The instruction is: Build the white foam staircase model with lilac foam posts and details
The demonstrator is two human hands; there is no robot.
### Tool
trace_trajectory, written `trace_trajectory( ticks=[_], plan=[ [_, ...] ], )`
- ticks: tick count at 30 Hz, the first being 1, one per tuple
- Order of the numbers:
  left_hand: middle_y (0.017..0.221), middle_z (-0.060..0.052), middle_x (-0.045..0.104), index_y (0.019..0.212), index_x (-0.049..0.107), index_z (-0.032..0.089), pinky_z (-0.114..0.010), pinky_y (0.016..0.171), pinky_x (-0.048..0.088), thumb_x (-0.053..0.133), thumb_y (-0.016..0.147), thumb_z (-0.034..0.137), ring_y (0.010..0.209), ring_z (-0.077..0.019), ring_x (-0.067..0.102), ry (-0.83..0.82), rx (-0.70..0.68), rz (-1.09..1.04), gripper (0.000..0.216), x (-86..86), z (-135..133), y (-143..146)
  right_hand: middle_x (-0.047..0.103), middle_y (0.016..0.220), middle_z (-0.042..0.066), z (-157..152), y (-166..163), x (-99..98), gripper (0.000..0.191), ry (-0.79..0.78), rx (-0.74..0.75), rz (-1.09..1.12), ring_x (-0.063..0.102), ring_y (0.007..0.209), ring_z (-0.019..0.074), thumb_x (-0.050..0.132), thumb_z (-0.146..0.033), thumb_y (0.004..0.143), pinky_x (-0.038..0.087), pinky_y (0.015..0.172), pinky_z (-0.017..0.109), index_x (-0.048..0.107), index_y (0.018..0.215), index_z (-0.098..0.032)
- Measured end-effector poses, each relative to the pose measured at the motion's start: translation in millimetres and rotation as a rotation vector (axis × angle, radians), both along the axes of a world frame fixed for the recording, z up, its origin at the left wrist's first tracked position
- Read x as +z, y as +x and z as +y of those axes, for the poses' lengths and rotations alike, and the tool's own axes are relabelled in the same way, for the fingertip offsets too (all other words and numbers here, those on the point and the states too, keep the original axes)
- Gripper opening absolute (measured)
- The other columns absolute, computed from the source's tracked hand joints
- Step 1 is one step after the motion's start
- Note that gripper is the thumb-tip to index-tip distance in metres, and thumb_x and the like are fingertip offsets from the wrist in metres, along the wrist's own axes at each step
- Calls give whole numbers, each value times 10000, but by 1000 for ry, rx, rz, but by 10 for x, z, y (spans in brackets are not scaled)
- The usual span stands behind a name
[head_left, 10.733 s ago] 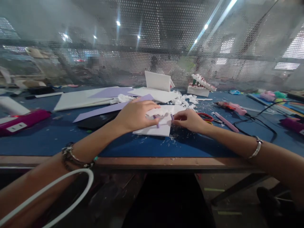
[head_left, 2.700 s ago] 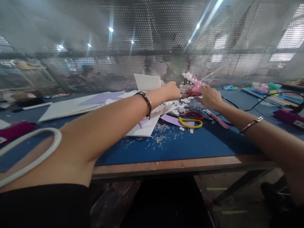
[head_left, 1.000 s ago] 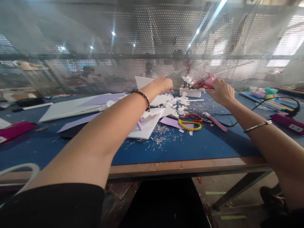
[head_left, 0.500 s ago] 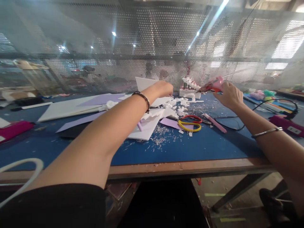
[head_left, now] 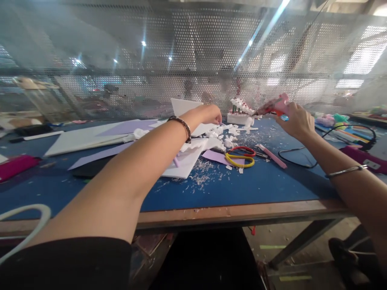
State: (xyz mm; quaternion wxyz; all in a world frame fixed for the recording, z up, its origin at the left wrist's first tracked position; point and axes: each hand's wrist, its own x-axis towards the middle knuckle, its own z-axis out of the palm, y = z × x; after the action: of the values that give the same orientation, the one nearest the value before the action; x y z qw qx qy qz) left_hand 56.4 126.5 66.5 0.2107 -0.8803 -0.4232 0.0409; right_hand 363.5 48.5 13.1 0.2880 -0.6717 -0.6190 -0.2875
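Observation:
My right hand (head_left: 298, 121) is wrapped round the handle of a pink hot glue gun (head_left: 276, 105). The gun's nozzle points left, close beside a small white foam model (head_left: 240, 117), whose red-dotted white top rests on green posts over a white base. A white scrap (head_left: 249, 122) is at the model's front right corner. My left hand (head_left: 211, 114) hangs left of the model, above white crumpled scraps (head_left: 220, 131). Its fingers curl downward and are closed; whatever they may hold is hidden.
Scissors with red and yellow handles (head_left: 240, 161), a pink craft knife (head_left: 273, 156) and a purple sheet (head_left: 216, 156) lie in front. White boards (head_left: 78, 139) are stacked left. A black cable (head_left: 302, 164) loops at right, near a magenta case (head_left: 361, 159). A perforated metal screen (head_left: 193, 52) stands behind.
The view has shifted slightly. The glue gun is tilted a little more upward at its rear, with its nozzle still by the model. My left hand has barely moved.

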Motion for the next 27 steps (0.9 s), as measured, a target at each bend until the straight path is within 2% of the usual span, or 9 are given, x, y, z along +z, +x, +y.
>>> trace_trajectory(
  ticks=[4, 9, 13, 18, 23, 27],
  plan=[
    [1054, -63, 691, 1090, 684, 204, -245, 682, 378, 554, 807, 280, 882, -199, 620, 17, 20, 31, 321, -2, -96, 58, 625, 1079, 206, 11, -85, -52, 578, -137, 33, -73, 591, 817, 288, 447, -580, 801, 276, 566, 334, 516, 1149, -124],
    [1042, -81, 693, 1080, 690, 202, -260, 707, 383, 553, 811, 251, 893, -211, 616, 18, 38, 49, 306, 6, -196, 100, 612, 1081, 230, 12, -142, -28, 618, -57, 21, 8, 596, 835, 312, 394, -606, 822, 350, 598, 362, 489, 1189, -117],
    [1036, -81, 693, 1076, 690, 202, -258, 672, 377, 546, 816, 252, 876, -203, 615, 27, 43, 60, 301, 11, -233, 101, 617, 1063, 222, 53, -113, -42, 531, -101, 32, 42, 598, 877, 334, 385, -562, 848, 387, 652, 400, 556, 1094, -123],
    [1049, -77, 693, 1068, 694, 204, -249, 688, 390, 557, 793, 266, 873, -191, 611, 19, 30, 27, 313, 12, -188, 36, 634, 1024, 200, 97, -89, -45, 464, -122, 55, 66, 590, 849, 307, 331, -539, 879, 355, 622, 360, 590, 929, -157],
    [1095, -36, 684, 1067, 688, 214, -217, 751, 412, 543, 782, 342, 904, -161, 613, -161, -17, -122, 344, -7, -171, -42, 633, 841, 136, 97, -106, -25, 367, -83, 98, 121, 559, 761, 251, 342, -498, 885, 298, 599, 326, 544, 833, -196],
    [1195, -37, 639, 1090, 676, 202, -212, 827, 411, 553, 768, 361, 1015, -159, 590, -315, -137, -287, 380, -34, -232, -30, 588, 731, 89, 74, -144, -2, 305, -82, 149, 149, 518, 705, 216, 375, -468, 871, 285, 596, 311, 502, 735, -225]
  ],
)
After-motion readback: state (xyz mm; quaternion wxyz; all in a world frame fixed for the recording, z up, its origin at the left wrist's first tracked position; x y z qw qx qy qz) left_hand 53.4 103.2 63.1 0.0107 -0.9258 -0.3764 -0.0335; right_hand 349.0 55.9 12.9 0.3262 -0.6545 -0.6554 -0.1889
